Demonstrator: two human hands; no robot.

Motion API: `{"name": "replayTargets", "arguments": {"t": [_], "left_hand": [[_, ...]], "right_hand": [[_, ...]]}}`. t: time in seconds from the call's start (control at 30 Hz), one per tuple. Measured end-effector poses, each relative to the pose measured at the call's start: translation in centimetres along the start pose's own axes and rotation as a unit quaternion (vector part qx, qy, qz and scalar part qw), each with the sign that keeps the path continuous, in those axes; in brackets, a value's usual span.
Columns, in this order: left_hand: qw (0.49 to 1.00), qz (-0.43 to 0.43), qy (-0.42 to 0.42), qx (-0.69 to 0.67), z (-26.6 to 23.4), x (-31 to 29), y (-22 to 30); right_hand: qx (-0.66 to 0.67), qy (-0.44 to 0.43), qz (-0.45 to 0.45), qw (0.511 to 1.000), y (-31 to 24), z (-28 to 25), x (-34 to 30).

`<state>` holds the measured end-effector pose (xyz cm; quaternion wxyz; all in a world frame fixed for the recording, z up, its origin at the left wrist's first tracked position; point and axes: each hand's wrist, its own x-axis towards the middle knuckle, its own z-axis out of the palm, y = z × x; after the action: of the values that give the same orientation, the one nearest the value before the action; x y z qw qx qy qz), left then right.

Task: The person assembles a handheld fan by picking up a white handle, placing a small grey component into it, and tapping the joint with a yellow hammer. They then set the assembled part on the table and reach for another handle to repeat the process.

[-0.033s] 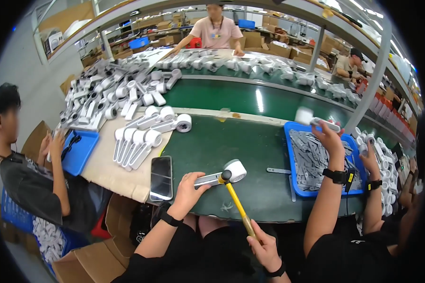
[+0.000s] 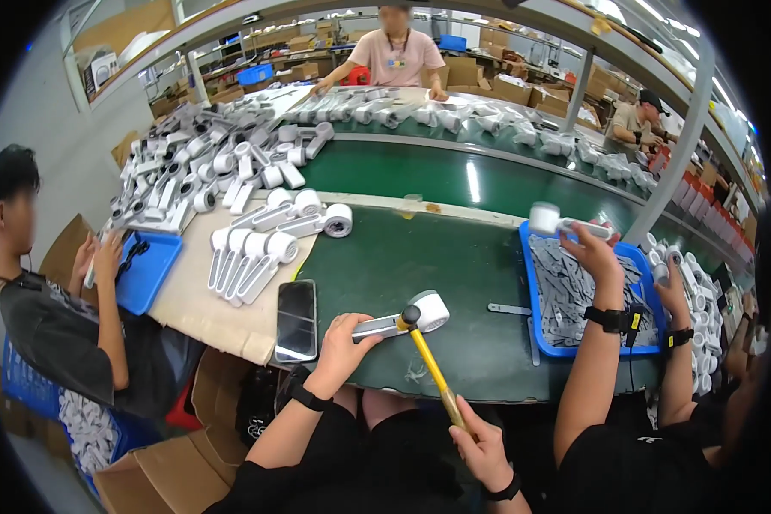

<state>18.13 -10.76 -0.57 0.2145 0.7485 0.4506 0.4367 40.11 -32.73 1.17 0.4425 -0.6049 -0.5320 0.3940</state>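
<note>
My left hand (image 2: 344, 349) is closed around the handle end of a white round-headed handheld device (image 2: 429, 309), which lies on the green tabletop with its round head to the right. A grey strip runs along its handle. In my right hand (image 2: 481, 445) is a hammer (image 2: 433, 368) with a yellow handle and a dark head. The hammer's head rests on or just over the device where handle and round head meet; contact cannot be made out. A black phone (image 2: 296, 321) lies left of my left hand.
More white devices (image 2: 253, 257) lie in rows on cardboard, with a large heap (image 2: 206, 163) behind. A blue tray (image 2: 535, 330) of grey strips stands right, beneath a co-worker's hand (image 2: 595, 253) holding another device. One loose strip (image 2: 507, 308) lies beside it. A blue tray (image 2: 150, 274) stands left.
My hands, the hammer and the device keep their places. The scene behind has shifted slightly in the picture. The device in the right-hand co-worker's hand has moved slightly.
</note>
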Motion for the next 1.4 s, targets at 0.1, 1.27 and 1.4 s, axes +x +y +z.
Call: {"name": "replayTargets", "arguments": {"t": [0.1, 1.27, 1.4], "left_hand": [[1.000, -0.012, -0.021, -0.008, -1.2, -1.2, -0.9], [0.994, -0.084, 0.029, -0.064, -2.1, -3.6, -1.9], [0.995, -0.065, 0.024, -0.069, -1.7, -3.3, -1.4]], "right_hand": [[-0.078, 0.028, -0.116, 0.990, -2.6, 0.6, 0.7], [-0.165, -0.072, -0.049, 0.983, -7.6, 3.0, 0.8], [-0.119, -0.032, -0.063, 0.990, -6.8, 3.0, -0.1]]}}
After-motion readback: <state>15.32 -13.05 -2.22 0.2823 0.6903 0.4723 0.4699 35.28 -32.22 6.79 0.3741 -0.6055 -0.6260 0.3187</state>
